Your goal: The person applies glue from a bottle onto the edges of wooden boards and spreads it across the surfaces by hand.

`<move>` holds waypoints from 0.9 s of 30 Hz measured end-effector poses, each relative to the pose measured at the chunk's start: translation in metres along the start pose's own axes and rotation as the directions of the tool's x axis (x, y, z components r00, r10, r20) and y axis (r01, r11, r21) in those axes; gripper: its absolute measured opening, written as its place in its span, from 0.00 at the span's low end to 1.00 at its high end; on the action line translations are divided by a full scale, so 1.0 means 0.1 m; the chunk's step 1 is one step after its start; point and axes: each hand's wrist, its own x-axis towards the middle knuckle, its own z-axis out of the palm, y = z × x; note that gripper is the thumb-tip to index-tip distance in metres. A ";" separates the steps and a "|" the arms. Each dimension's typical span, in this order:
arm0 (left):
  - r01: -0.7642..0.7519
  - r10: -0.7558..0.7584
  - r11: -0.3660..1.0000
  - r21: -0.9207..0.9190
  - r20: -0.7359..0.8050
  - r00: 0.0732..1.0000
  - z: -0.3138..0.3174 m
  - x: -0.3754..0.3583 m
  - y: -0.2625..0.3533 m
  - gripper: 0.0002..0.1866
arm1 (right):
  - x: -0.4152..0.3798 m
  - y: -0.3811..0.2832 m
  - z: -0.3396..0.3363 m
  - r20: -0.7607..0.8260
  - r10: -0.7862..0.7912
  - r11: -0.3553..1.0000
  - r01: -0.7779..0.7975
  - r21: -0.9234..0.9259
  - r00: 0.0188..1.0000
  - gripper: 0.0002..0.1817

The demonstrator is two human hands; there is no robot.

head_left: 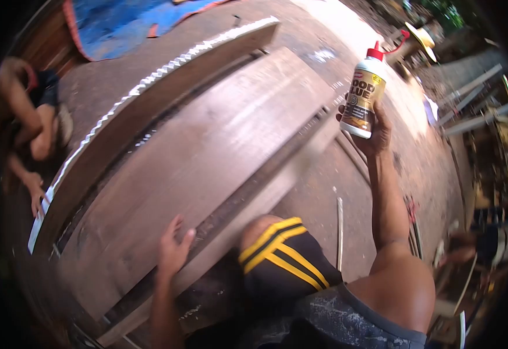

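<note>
My right hand (pixel 380 129) is wrapped round a white bottle of wood glue (pixel 363 96), held upright and raised at the upper right, its red cap off the nozzle and hanging on a strap. Low in the view, my left hand (pixel 175 247) has its fingers apart and holds nothing, over the near edge of a wide brown wooden panel (pixel 195 168). Beyond the panel stands a long board (pixel 166 87) with a wavy white line of glue (pixel 143 86) along its top edge.
At the left edge a crouching person's hand (pixel 34 189) touches a pale strip on the far board's end. A blue tarp (pixel 120 26) lies at the top left. Metal bars (pixel 475 84) and another person's arm (pixel 457 256) are at the right.
</note>
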 end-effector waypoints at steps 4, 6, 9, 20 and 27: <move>-0.078 0.068 0.988 0.136 0.078 0.995 -0.20 -0.63 -0.17 0.35 | -0.41 -0.56 -0.75 -0.263 0.173 0.847 -0.280 -0.452 0.949 0.38; -0.114 0.094 0.970 0.217 0.097 0.991 -0.27 -0.81 -0.10 0.37 | -0.41 -0.72 -0.84 -0.401 0.030 0.452 -0.370 -0.812 0.916 0.36; -0.255 0.187 0.841 0.477 0.186 0.965 -0.19 -1.01 -0.01 0.43 | -0.22 -0.86 -0.96 -0.437 -0.058 -0.101 -0.441 -0.892 0.898 0.33; -0.655 0.748 0.615 0.439 -0.063 0.660 0.03 -0.32 0.87 0.36 | -0.55 -0.04 1.21 -0.097 0.468 0.478 -0.344 -0.808 0.878 0.40; -0.652 0.715 0.693 0.309 -0.409 0.566 -0.05 -0.51 0.98 0.74 | -1.36 0.41 2.74 0.005 0.644 0.228 -0.186 -0.956 0.765 0.38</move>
